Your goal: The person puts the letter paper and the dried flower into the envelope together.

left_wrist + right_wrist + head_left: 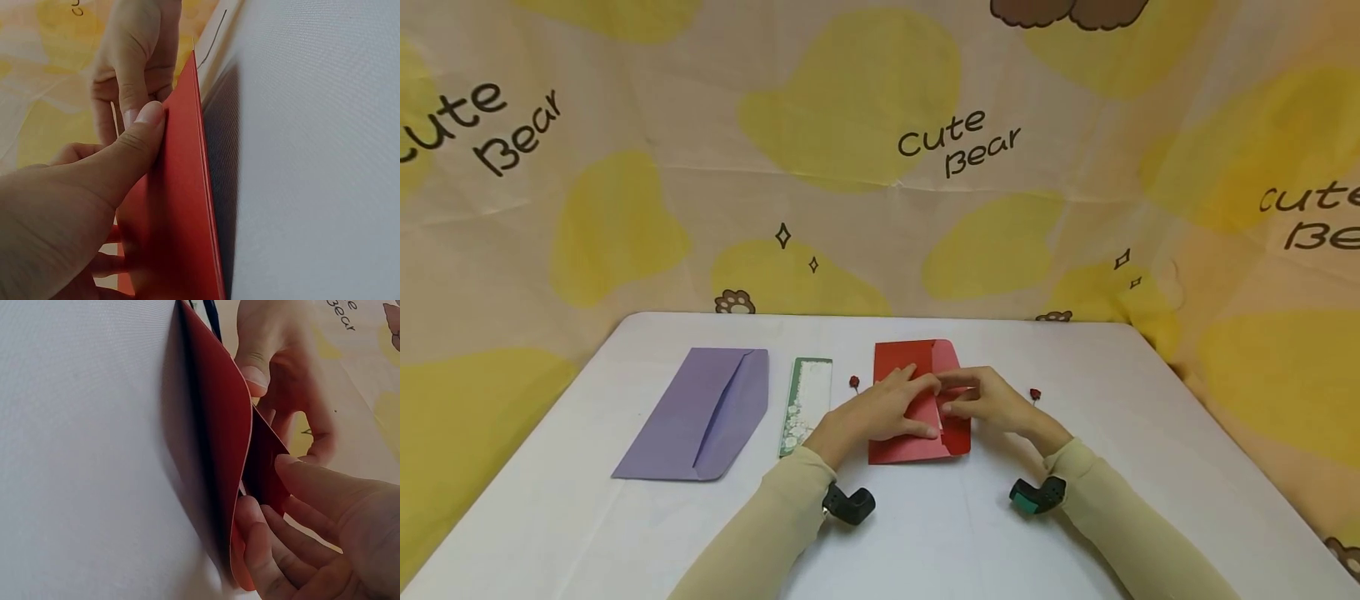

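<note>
A red envelope [917, 446] lies flat in the middle of the white table [1075, 533], its flap [946, 357] opened to the right. My left hand [910, 408] lies on the envelope with fingers stretched out, and its thumb [140, 134] presses on the red paper [181, 212]. My right hand [952, 400] meets it from the right. Its thumb [312, 484] and fingers pinch a red sheet [265, 456] at the envelope's mouth [219, 425]. Whether that sheet is a card or part of the flap I cannot tell.
A purple envelope [700, 412] with its flap open lies at the left. A narrow green patterned card [805, 404] sits between it and the red envelope. Two tiny red objects [853, 382] [1035, 393] flank the red envelope. A printed cloth [880, 167] hangs behind the table.
</note>
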{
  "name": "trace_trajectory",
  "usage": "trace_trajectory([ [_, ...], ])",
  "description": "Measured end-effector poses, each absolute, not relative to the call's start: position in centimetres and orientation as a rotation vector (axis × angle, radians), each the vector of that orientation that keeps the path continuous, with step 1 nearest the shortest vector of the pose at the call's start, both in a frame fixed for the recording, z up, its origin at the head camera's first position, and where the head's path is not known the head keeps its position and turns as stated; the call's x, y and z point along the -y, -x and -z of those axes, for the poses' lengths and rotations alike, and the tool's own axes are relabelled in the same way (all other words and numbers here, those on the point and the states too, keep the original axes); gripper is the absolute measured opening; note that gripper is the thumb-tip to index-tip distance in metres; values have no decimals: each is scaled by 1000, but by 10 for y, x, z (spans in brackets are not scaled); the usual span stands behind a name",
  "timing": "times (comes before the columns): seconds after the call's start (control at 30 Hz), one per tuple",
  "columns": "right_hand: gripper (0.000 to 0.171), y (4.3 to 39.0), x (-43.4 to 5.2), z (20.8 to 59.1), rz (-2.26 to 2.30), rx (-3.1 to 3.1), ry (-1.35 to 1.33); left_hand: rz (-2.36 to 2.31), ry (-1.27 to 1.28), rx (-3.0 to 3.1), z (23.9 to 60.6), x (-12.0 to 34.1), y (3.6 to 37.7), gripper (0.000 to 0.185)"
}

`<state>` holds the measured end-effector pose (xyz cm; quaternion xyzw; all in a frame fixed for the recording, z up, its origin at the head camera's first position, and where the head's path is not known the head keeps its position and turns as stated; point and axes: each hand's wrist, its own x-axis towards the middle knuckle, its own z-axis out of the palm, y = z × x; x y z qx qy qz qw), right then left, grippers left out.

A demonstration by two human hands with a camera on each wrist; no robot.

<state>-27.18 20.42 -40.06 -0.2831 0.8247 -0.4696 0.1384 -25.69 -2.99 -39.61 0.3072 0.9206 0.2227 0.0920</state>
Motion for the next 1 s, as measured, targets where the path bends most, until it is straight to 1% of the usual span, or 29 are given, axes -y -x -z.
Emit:
trace_trajectory([
  [0.33,50,269,-210,393,1373,-2428,784,-644,-877,-2718,394,29,256,79],
  [0.77,49,264,-228,384,1328,-2547,764,-666,-932,-2728,396,30,257,62],
  [1.0,49,259,-240,381,1317,-2587,712,-667,-962,-2734,396,30,259,61],
])
